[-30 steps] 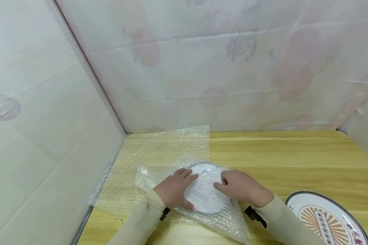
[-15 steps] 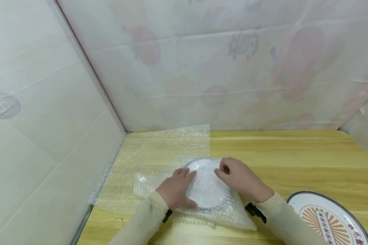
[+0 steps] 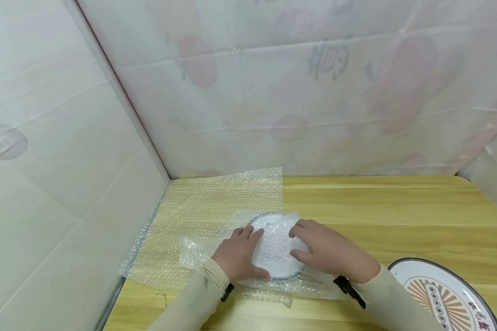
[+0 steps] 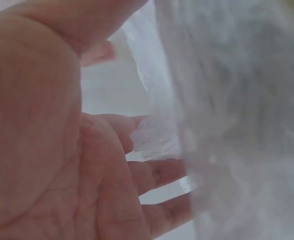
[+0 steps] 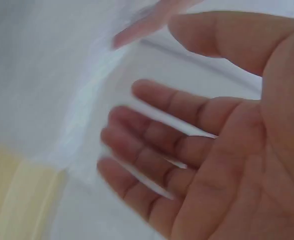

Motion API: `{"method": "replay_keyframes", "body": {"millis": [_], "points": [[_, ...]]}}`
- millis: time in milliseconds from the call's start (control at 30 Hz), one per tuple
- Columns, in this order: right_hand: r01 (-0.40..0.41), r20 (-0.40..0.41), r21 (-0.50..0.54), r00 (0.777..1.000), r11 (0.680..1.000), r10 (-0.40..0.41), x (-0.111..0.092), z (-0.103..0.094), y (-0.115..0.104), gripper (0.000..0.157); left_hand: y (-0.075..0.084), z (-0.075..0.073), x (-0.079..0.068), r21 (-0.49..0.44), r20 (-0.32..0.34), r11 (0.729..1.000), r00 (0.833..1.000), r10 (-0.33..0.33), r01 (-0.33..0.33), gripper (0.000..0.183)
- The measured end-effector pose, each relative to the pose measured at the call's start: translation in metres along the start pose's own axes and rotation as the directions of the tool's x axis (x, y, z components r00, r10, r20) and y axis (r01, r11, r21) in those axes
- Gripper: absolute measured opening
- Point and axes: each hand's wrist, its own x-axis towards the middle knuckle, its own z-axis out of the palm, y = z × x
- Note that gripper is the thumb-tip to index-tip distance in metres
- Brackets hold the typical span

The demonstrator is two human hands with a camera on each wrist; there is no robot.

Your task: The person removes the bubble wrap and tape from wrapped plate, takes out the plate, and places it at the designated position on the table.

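A round white plate (image 3: pixel 276 250) with a dark patterned rim lies face up under a layer of bubble wrap (image 3: pixel 316 281). My left hand (image 3: pixel 239 258) rests spread across the plate's left side, thumb along the near rim and fingers by the far rim. In the left wrist view, the wrap (image 4: pixel 236 120) hides the ends of its straight fingers (image 4: pixel 159 175). At the plate's right side is my right hand (image 3: pixel 325 250), thumb and fingers apart. Its relaxed fingers (image 5: pixel 186 150) hold nothing in the right wrist view, with the blurred wrap (image 5: pixel 52 90) beside them.
Another sheet of bubble wrap (image 3: pixel 215 197) covers the table's back left corner. A larger oval plate (image 3: pixel 401 271) with a sunburst print lies at the front right of the wooden table (image 3: pixel 397 202). Covered walls (image 3: pixel 248 92) stand behind and at the left.
My right hand pinched the wrap at the plate's far right and drew it upward; now its fingers have parted, and the near edge of the wrap lies higher. The left hand stays on the plate.
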Motion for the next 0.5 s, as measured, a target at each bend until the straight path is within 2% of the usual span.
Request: {"method": "replay_keyframes", "body": {"millis": [100, 200, 300, 500], "points": [[0.143, -0.004, -0.015, 0.990, 0.990, -0.143, -0.003, 0.002, -0.017, 0.022, 0.000, 0.000, 0.000, 0.012, 0.003, 1.000, 1.000, 0.002, -0.002, 0.110], [0.243, 0.076, 0.057, 0.966, 0.968, -0.247, -0.006, 0.007, -0.032, 0.020, 0.000, 0.000, 0.000, 0.013, 0.012, 1.000, 1.000, -0.002, 0.002, 0.110], [0.246, 0.157, 0.093, 0.953, 0.965, -0.258, -0.009, 0.014, -0.042, 0.022, 0.001, 0.000, 0.000, 0.009, 0.017, 1.000, 1.000, -0.003, 0.003, 0.110], [0.241, 0.246, 0.008, 0.940, 0.970, -0.236, -0.015, 0.020, -0.049, 0.037, 0.002, -0.001, -0.001, 0.027, 0.013, 1.000, 1.000, -0.001, 0.001, 0.107]]}}
